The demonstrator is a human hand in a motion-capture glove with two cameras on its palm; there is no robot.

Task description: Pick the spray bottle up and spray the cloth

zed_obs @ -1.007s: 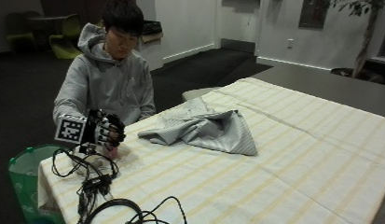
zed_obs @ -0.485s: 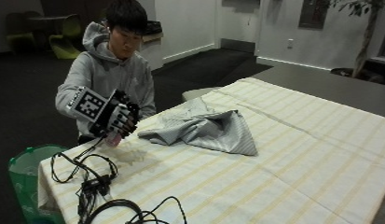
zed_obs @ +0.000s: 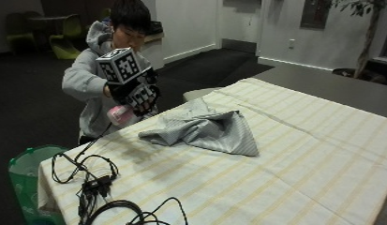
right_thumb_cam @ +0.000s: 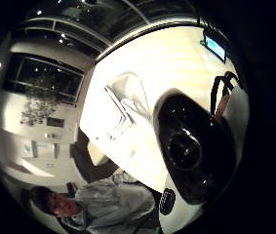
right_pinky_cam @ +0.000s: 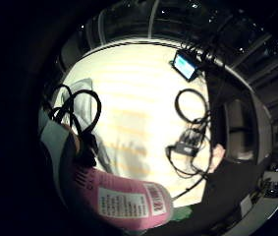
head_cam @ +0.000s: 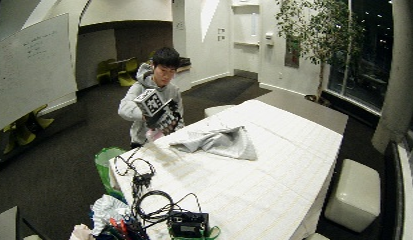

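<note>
Pink plastic spray bottle (zed_obs: pixel 120 114), rigid and smooth with a printed paper label, lifted clear of the table (zed_obs: pixel 317 154) in the gloved right hand (zed_obs: pixel 138 95), fingers curled round its upper part. Probably light and a little slick on the glossy wall; best held at the neck under the dark rounded spray head (right_thumb_cam: pixel 192 146), one finger left free for the trigger, though no trigger shows here. Sits at about ten o'clock from the cloth (zed_obs: pixel 205 131), near it but apart, out over the table's edge. Soft grey-striped fabric, crumpled into a low peaked heap, sure to give and soak rather than resist. Beneath it a pale yellow-striped tablecloth, flat and matte. Black cables (zed_obs: pixel 87 176) coiled at about seven o'clock from the cloth, a green bin (zed_obs: pixel 26 176) beyond the table's corner.
</note>
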